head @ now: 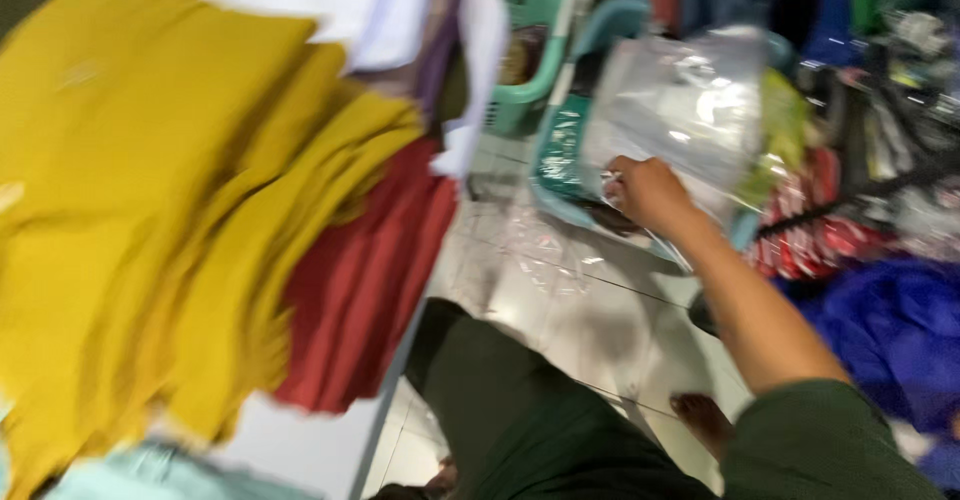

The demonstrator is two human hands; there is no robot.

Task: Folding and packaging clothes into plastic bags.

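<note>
1. Over the teal basket [560, 150], right hand [648, 192] closed in a grip on a clear plastic bag [690, 110]; left hand out of view.
2. Step in hand, likely: drawing one bag free.
3. Next: a steady pull toward the yellow garments [150, 210] on the table.

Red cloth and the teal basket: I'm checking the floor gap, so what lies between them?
Head view: between the red cloth and the teal basket is pale tiled floor with crumpled clear plastic on it.
</note>
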